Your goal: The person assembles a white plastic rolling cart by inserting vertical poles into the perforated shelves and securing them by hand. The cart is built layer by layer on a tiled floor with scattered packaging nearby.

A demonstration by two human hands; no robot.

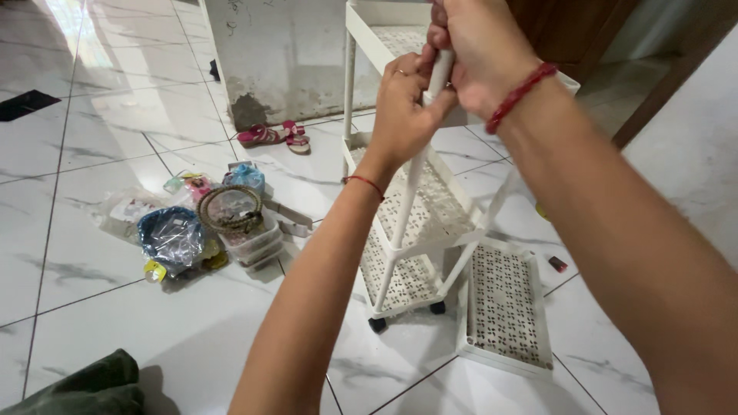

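Tiles of white marbled floor [115, 307] fill most of the frame. A white plastic shelf cart [419, 223] with perforated tiers is seen at centre, standing on small dark wheels, its top tier cut off by the upper edge. A loose perforated shelf tray [503, 307] is laid flat on the floor at lower right, just beside the cart's base. A heap of bags and stacked plastic containers [200, 227] is spread at middle left, and a pair of pink sandals [273, 137] is set near the stained wall at upper centre. A dark green cloth [84, 388] is tucked into the lower left corner.

A white upright post [440, 73] of the cart is gripped at upper centre. The right hand [480, 50] is closed around the post's top, a red bracelet at the wrist. The left hand [403, 107] is wrapped around the post just below, fingers curled shut, a thin red thread at the wrist; the two hands appear to be touching, though the contact is partly hidden.
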